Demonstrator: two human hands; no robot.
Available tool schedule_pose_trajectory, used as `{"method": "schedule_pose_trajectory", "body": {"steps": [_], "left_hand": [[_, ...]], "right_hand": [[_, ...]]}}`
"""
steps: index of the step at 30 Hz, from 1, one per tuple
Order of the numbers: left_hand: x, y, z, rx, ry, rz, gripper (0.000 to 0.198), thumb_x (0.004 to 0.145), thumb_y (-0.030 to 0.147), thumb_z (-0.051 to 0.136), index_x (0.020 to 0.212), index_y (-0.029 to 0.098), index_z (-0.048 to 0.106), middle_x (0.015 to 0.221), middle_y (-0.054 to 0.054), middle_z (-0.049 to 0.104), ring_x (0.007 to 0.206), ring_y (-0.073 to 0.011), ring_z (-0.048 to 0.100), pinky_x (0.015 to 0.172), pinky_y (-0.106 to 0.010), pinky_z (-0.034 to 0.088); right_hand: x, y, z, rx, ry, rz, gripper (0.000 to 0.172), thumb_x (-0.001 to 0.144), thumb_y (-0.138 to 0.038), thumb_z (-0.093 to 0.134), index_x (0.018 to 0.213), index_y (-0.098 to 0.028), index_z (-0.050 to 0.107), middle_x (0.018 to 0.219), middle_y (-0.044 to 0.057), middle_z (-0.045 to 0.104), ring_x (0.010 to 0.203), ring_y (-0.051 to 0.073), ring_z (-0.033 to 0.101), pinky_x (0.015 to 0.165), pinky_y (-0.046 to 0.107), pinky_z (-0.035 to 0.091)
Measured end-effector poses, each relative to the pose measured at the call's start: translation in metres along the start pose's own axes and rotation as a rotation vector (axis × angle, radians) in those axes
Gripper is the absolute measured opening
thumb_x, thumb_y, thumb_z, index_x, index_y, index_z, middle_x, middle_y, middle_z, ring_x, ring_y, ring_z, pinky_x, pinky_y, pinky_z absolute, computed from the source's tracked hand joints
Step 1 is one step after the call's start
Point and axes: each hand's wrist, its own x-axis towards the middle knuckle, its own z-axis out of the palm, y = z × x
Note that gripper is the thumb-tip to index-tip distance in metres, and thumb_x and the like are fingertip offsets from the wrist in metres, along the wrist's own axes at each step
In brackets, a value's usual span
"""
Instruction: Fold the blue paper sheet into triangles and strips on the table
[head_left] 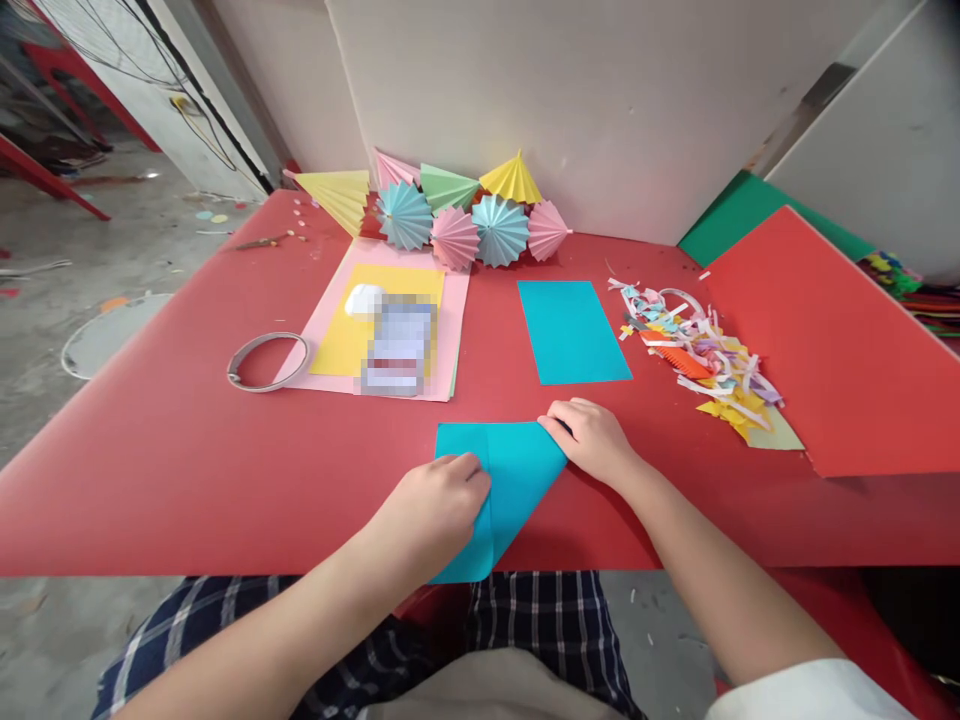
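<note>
A blue sheet of paper point(517, 470) lies at the front edge of the red table, folded over at its right side into a slant. Its lower left corner reaches over the edge. My right hand point(589, 437) is closed on the upper right corner, the thumb and fingers at the fold. Curled on the left part of the same paper is my left hand point(442, 500), closed, its fingertips partly hidden. Beyond my right hand, a second blue sheet point(574, 332) lies flat.
Folded paper fans point(454, 215) in several colours stand along the wall. Left of centre are pink and yellow sheets point(334, 345) under a blurred-out object point(401, 345), beside a grey ring point(232, 365). Paper scraps point(694, 350) and a red board point(847, 370) occupy the right.
</note>
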Motion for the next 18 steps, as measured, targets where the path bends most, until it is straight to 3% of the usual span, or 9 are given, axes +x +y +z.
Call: {"method": "schedule_pose_trajectory", "body": {"steps": [3,6,9,12,18], "left_hand": [[0.003,0.008,-0.009,-0.046,0.11,-0.038,0.033,0.077,-0.002,0.031,0.069,0.014,0.059,0.073,-0.007,0.061,0.062,-0.0151,0.058,0.055,-0.026,0.051],[0.011,0.019,-0.005,-0.119,0.14,0.07,0.029,0.088,0.01,0.034,0.098,0.012,0.06,0.107,-0.012,0.059,0.102,-0.0228,0.056,0.083,-0.036,0.05],[0.019,0.02,0.009,-0.147,0.04,0.096,0.043,0.091,0.041,0.037,0.126,0.018,0.045,0.136,-0.014,0.039,0.129,-0.0318,0.03,0.099,-0.053,0.033],[0.021,0.014,0.02,-0.173,-0.053,0.044,0.064,0.084,0.061,0.033,0.135,0.022,0.033,0.144,-0.014,0.027,0.133,-0.0374,0.016,0.098,-0.063,0.024],[0.015,0.006,0.023,-0.22,-0.096,0.019,0.071,0.081,0.065,0.032,0.139,0.024,0.027,0.147,-0.014,0.019,0.134,-0.0387,0.008,0.099,-0.065,0.019]], "right_hand": [[0.001,-0.003,0.0,-0.075,-0.005,-0.003,0.031,0.091,-0.033,0.034,0.068,-0.02,0.05,0.063,0.001,0.058,0.064,0.014,0.05,0.054,0.026,0.024],[0.003,-0.006,0.0,-0.144,0.01,0.005,0.031,0.091,-0.032,0.035,0.066,-0.019,0.05,0.062,0.002,0.058,0.062,0.014,0.049,0.054,0.027,0.023],[0.003,-0.007,0.0,-0.176,0.027,0.01,0.032,0.09,-0.032,0.035,0.065,-0.019,0.049,0.06,0.002,0.057,0.06,0.014,0.048,0.054,0.027,0.022],[0.003,-0.007,0.001,-0.188,0.038,-0.004,0.033,0.091,-0.032,0.034,0.065,-0.019,0.049,0.06,0.002,0.057,0.06,0.014,0.048,0.054,0.027,0.023],[0.002,-0.008,0.002,-0.202,0.062,0.009,0.034,0.091,-0.031,0.033,0.064,-0.019,0.049,0.058,0.002,0.056,0.059,0.014,0.047,0.054,0.027,0.022]]}}
